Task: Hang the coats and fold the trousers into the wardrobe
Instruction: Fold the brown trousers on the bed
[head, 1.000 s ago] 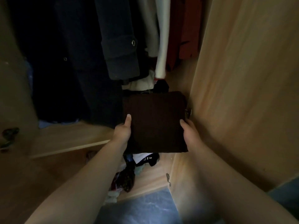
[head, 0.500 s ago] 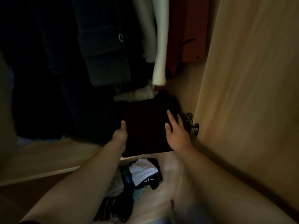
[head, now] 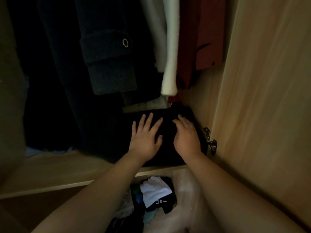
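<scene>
The folded dark trousers (head: 168, 132) lie on the wardrobe shelf (head: 67, 172) in the right corner, on top of other folded clothes. My left hand (head: 144, 137) rests flat on them with fingers spread. My right hand (head: 186, 135) lies palm down on their right half, fingers slightly curled. Above hang a dark coat (head: 104, 61) with a metal snap on its cuff, a white garment (head: 170, 64) and a red garment (head: 202, 39).
The open wardrobe door (head: 269, 98) stands close on the right, with a metal hinge (head: 210, 140) beside my right hand. Below the shelf a compartment holds loose clothes, among them a white and black piece (head: 156, 194). Pale folded clothes (head: 151, 105) lie behind the trousers.
I carried the folded trousers forward and set them on the shelf. Both hands moved from gripping their sides to lying flat on top.
</scene>
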